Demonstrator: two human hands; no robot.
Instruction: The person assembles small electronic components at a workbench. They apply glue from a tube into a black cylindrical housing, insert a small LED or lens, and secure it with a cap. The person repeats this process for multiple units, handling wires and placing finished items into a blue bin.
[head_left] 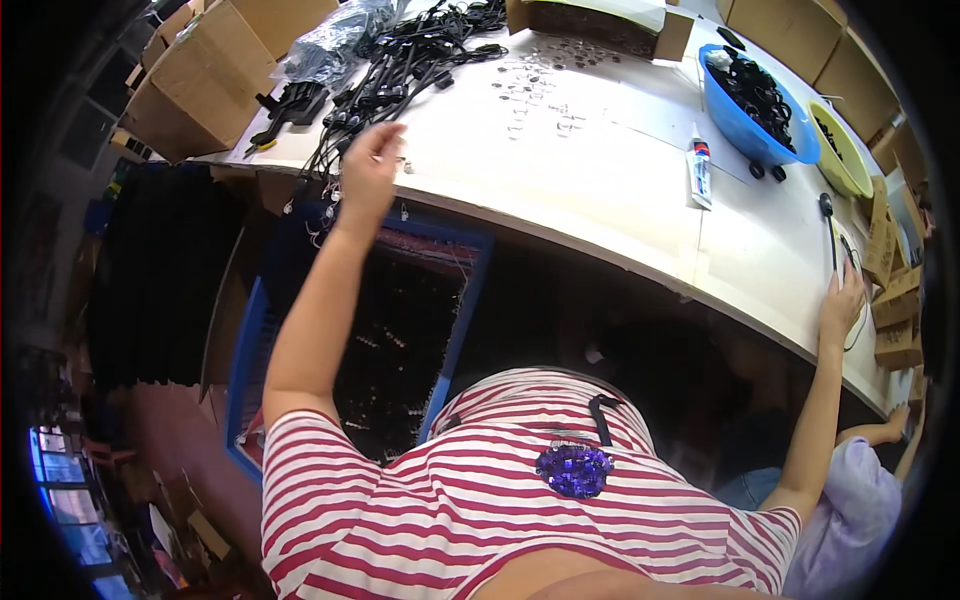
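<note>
My left hand (369, 180) is raised over the table's front edge at the left, its fingers curled together. Whatever they may hold is too small to make out. Right beside it lies a heap of black cables (385, 85), with some thin wire ends hanging over the edge. At the far right, my right hand (843, 305) rests on the table with its fingers closed around the lower end of a black rod with a round head (829, 225). A thin black cable (862, 322) loops beside that hand.
A blue basin (712, 95) of black parts and a yellow basin (858, 180) stand at the back right, near a glue tube (700, 172). Small metal parts (540, 85) are scattered mid-table. Cardboard boxes (205, 85) line both sides. A blue crate (467, 300) sits below; another person (850, 510) is at right.
</note>
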